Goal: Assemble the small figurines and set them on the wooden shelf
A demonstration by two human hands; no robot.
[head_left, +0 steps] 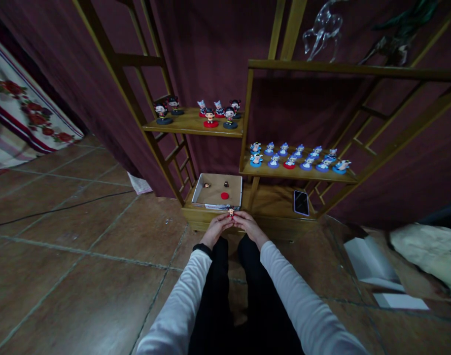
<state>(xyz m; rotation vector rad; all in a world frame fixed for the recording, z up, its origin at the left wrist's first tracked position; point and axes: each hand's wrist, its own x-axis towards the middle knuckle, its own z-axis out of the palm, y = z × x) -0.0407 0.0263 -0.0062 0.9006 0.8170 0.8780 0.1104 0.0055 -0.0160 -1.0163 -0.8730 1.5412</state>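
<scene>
Between my fingertips is a small figurine [230,211] with dark hair and a red base. My left hand [220,227] grips it from the left, my right hand [247,223] from the right, both closed around the base. Just beyond my hands lies a shallow cardboard box [214,178] with white sides. Inside it, a red disc [224,195] lies near the front, with a small dark figure piece [225,184] behind it and another small figure piece [206,185] at the left.
A wooden display shelf [284,222] stands ahead. Several figurines [209,117] occupy its upper left board, and several blue and purple ones [273,160] the right board. A phone [301,203] lies lower right. A glass horse [324,29] stands on top. White box pieces [373,264] lie on the floor.
</scene>
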